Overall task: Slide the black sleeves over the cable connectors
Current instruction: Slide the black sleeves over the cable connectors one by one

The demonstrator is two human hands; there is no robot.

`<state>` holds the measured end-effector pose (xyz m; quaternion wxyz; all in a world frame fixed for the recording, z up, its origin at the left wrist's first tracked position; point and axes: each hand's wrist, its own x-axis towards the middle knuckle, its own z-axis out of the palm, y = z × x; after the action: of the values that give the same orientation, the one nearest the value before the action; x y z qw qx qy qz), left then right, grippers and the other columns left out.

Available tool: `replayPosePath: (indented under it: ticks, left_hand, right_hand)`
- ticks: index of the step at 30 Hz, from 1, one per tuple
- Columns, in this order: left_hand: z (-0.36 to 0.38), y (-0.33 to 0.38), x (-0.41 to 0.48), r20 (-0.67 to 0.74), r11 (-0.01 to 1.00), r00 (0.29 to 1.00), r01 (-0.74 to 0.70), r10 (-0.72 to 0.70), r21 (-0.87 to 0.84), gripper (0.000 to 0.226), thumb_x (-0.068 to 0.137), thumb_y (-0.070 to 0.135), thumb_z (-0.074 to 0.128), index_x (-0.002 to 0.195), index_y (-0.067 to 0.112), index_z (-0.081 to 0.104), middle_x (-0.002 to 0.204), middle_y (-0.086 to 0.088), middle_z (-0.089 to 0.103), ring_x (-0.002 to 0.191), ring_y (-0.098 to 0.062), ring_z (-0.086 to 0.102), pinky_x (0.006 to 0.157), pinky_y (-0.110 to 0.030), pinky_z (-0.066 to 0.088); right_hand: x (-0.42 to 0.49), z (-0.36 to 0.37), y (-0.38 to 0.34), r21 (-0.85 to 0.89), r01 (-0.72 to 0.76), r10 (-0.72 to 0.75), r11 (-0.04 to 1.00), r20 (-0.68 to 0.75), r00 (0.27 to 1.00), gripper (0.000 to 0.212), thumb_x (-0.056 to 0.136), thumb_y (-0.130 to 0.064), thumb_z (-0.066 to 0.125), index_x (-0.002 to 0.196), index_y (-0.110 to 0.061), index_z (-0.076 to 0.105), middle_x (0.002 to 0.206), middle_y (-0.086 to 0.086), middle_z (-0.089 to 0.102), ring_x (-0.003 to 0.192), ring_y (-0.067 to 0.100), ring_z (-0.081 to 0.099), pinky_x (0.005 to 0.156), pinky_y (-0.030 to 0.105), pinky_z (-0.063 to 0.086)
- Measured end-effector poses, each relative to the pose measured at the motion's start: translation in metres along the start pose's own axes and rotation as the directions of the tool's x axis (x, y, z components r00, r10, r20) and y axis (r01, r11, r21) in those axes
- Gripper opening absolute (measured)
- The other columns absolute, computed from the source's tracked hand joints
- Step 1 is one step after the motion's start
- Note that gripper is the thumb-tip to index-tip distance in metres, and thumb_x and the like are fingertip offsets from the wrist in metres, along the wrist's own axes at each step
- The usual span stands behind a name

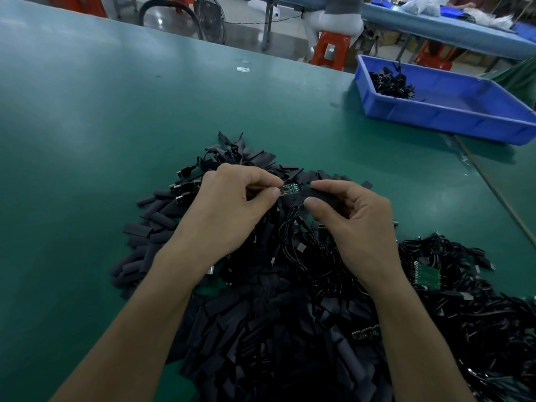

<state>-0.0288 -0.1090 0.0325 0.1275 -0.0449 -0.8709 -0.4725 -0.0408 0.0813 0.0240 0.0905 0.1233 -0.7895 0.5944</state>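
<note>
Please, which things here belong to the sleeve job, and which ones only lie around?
Belong to the job:
connector board, being held
black sleeve, being held
pile of sleeves
tangled cables
blue bin, with some cables inside

Only lying around:
clear scrap on the table
fan
orange stool

Factory assembly hall: long worktables (145, 97), parts bin (452, 117).
</note>
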Motion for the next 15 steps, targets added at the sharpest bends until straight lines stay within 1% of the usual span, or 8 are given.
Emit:
replayPosePath:
  ticks: [3, 7, 10, 13, 15]
  left_hand:
    - [-0.0002, 0.0000, -0.0003, -0.001, 1.000, 1.000, -0.004, 0.004, -0.001, 0.015, 0.093, 0.021, 0.071, 0.106, 0.025, 0.078, 0.088, 0.025, 0.070, 0.083, 0.015, 0.064, 0.072, 0.002, 0.041]
    - [0.0000, 0.0005, -0.0003, 0.013, 1.000, 1.000, 0.000, 0.000, -0.015, 0.015, 0.094, 0.020, 0.070, 0.105, 0.024, 0.079, 0.083, 0.022, 0.071, 0.077, 0.013, 0.065, 0.069, 0.001, 0.042]
    - [0.0002, 0.0011, -0.0009, 0.031, 1.000, 1.000, -0.005, 0.006, -0.019, 0.014, 0.094, 0.020, 0.071, 0.105, 0.023, 0.079, 0.072, 0.025, 0.066, 0.068, 0.014, 0.062, 0.062, 0.001, 0.040]
    - [0.0005, 0.0010, -0.0009, 0.056, 0.999, 0.998, -0.011, 0.013, -0.030, 0.013, 0.093, 0.020, 0.071, 0.103, 0.024, 0.079, 0.058, 0.028, 0.062, 0.057, 0.011, 0.058, 0.055, -0.001, 0.038]
    - [0.0006, 0.0008, -0.0001, 0.066, 0.999, 0.998, -0.013, 0.016, -0.044, 0.013, 0.093, 0.020, 0.071, 0.102, 0.023, 0.079, 0.056, 0.032, 0.059, 0.051, 0.009, 0.054, 0.051, -0.002, 0.036]
  right_hand:
    - [0.0001, -0.0010, 0.0014, 0.011, 0.003, -0.003, 1.000, -0.018, 1.000, 0.023, 0.083, -0.018, 0.080, 0.097, -0.035, 0.072, 0.088, -0.015, 0.076, 0.079, 0.006, 0.072, 0.073, 0.017, 0.055]
    - [-0.0007, -0.0012, 0.0014, 0.028, 0.018, -0.017, 0.999, -0.016, 1.000, 0.023, 0.084, -0.014, 0.079, 0.095, -0.033, 0.072, 0.084, -0.013, 0.076, 0.073, 0.007, 0.072, 0.069, 0.015, 0.054]
    - [-0.0007, -0.0014, 0.0008, 0.006, 0.032, -0.032, 0.999, -0.019, 0.999, 0.020, 0.084, -0.015, 0.078, 0.094, -0.032, 0.073, 0.081, -0.011, 0.075, 0.070, 0.009, 0.072, 0.068, 0.015, 0.054]
    - [-0.0006, -0.0025, 0.0015, -0.010, 0.034, -0.034, 0.999, -0.023, 0.999, 0.017, 0.085, -0.016, 0.078, 0.093, -0.031, 0.073, 0.078, -0.009, 0.075, 0.069, 0.010, 0.072, 0.068, 0.017, 0.055]
    - [-0.0001, -0.0031, 0.0014, -0.011, 0.033, -0.034, 0.999, -0.023, 0.999, 0.018, 0.085, -0.015, 0.079, 0.092, -0.031, 0.073, 0.078, -0.009, 0.076, 0.069, 0.010, 0.072, 0.068, 0.018, 0.055]
